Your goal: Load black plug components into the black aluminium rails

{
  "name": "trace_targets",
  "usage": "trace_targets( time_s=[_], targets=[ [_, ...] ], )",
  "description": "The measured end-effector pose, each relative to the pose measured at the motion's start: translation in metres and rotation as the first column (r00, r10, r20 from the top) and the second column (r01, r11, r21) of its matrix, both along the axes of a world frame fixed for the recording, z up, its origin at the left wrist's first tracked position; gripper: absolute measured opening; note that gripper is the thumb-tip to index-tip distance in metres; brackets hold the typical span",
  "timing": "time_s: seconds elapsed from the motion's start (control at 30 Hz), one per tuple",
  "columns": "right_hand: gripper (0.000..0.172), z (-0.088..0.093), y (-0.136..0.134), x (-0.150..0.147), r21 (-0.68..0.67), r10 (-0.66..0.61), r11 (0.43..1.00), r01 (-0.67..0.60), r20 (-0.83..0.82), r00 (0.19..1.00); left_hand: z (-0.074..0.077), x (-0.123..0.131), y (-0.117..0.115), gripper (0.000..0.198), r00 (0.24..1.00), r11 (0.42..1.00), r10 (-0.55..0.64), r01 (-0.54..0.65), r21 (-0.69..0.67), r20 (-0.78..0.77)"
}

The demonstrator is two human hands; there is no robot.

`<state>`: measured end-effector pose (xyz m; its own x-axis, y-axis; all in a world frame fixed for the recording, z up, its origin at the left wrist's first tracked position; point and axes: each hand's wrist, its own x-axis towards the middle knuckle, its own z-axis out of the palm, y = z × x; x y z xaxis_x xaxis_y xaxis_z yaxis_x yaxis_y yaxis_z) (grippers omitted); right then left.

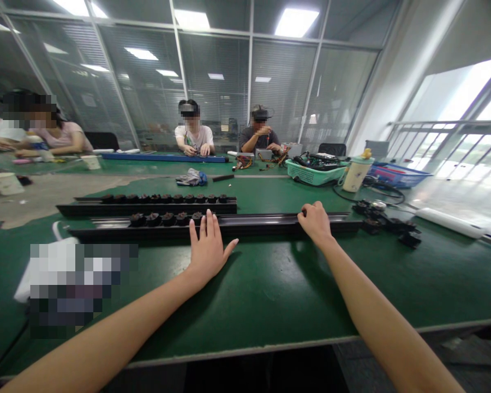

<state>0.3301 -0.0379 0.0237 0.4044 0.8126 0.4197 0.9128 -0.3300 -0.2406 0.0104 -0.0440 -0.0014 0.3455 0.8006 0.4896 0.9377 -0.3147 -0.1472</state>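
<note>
A long black rail [257,220] with a shiny inner channel lies across the table in front of me. Several small round black parts [168,219] sit in a row in its left half. My left hand [207,248] rests with fingers spread at the rail, its fingertips beside the rightmost of these parts. Farther right, my right hand [317,224] is closed at the same rail, fingers curled. Something dark shows at its fingertips, too small to make out. Behind lies a second black rail [167,208] holding a similar row of parts.
Loose black parts [409,237] lie right of the rails. Beyond are a green basket [317,173] of cables, a yellowish cup [358,172], a blue basket [405,177] and a crumpled cloth [191,177]. A pixelated object [73,278] is at left. Several people sit across the table.
</note>
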Motion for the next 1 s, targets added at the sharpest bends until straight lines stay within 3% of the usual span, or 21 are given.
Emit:
trace_targets(
  time_s=[1.0],
  targets=[
    [0.036,0.001,0.0,0.01,-0.016,-0.054,0.998,0.055,0.02,0.998,0.001,0.0,0.0,0.092,1.0,1.0,0.016,-0.016,-0.009,-0.027]
  ],
)
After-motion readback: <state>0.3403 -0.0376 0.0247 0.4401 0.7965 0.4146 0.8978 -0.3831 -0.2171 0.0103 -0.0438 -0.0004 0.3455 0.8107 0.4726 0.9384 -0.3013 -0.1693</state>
